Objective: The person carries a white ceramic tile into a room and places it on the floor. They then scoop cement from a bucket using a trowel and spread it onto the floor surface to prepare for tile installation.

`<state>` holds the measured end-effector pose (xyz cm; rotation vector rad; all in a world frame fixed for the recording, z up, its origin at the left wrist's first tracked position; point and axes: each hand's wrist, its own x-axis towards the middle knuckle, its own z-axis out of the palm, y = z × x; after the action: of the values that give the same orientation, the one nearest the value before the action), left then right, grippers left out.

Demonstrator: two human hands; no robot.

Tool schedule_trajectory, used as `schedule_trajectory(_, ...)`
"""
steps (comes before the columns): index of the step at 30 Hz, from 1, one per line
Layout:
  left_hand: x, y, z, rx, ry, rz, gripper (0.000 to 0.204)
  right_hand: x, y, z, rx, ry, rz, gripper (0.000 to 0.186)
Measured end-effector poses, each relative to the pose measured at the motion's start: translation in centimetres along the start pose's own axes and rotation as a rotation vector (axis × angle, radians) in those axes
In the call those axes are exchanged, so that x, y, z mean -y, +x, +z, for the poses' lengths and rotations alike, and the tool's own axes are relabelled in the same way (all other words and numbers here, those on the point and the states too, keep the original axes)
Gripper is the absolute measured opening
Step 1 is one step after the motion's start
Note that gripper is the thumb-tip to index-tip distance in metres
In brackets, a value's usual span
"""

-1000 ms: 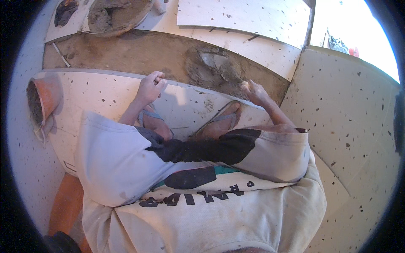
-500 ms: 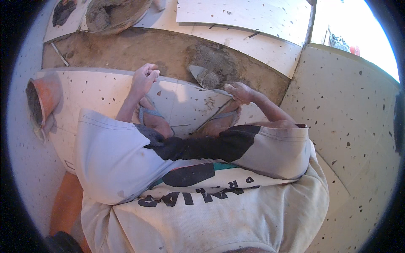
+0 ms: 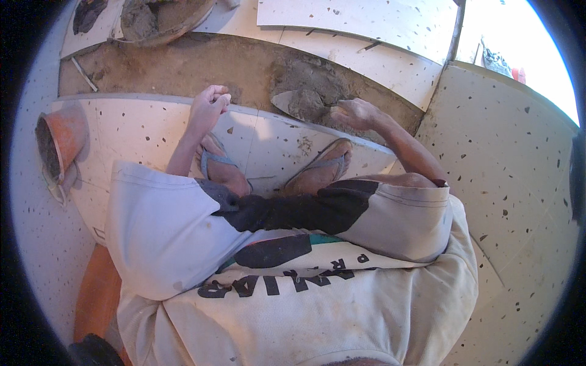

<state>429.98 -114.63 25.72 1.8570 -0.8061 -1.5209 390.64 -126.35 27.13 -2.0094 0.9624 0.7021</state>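
Note:
My right hand [image 3: 359,114] grips a trowel, whose handle is hidden under the fingers. The trowel's pointed metal blade [image 3: 284,101] carries wet grey mortar and lies low over a patch of mortar [image 3: 305,73] on the bare brown strip of floor. My left hand [image 3: 209,108] hangs above the near edge of that strip with its fingers curled closed, and nothing shows in them. Beneath both hands runs the edge of the speckled white floor tiles [image 3: 247,131].
A wide basin of mortar [image 3: 201,18] stands at the far left. An orange bucket [image 3: 74,131] lies tipped at the left. Speckled tiles [image 3: 360,24] cover the floor beyond the strip. A thin pale stick [image 3: 84,74] lies on the strip. My sandalled feet [image 3: 326,165] rest on the near tiles.
My right hand has moved away from me with the trowel, off the tile edge and over the brown strip. The blade now sits flatter by the mortar. My left hand has barely shifted.

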Motion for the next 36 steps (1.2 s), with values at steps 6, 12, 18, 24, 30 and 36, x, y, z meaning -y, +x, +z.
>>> schedule_trajectory(6, -1.0, 0.4, -1.4, -0.040, 0.033, 0.003, 0.032, -0.9, -1.7, 0.4, 0.076, -0.104, 0.086, 0.053)
schedule_trajectory(12, -1.0, 0.4, -3.4, -0.114, 0.033, -0.024, 0.033, -3.7, -4.3, 0.6, -0.169, -0.225, 0.131, 0.038)
schedule_trajectory(18, -0.9, 0.9, -4.6, -0.125, -0.025, -0.018, 0.030, -4.9, -5.4, 3.8, -0.329, -0.104, 0.297, 0.043)
schedule_trajectory(24, -1.7, 1.7, -7.8, -0.181, -0.115, 0.047, 0.031, -4.6, -6.5, 5.6, -0.265, 0.042, 0.396, 0.046)
schedule_trajectory(30, -2.1, 2.9, -11.3, -0.257, -0.250, 0.078, 0.031, -7.3, -5.9, 6.5, -0.435, 0.251, 0.330, 0.055)
schedule_trajectory(36, -4.2, 5.2, -16.1, -0.402, -0.477, 0.136, 0.036, -6.6, -5.4, 5.6, 0.019, 0.761, 0.531, 0.054)
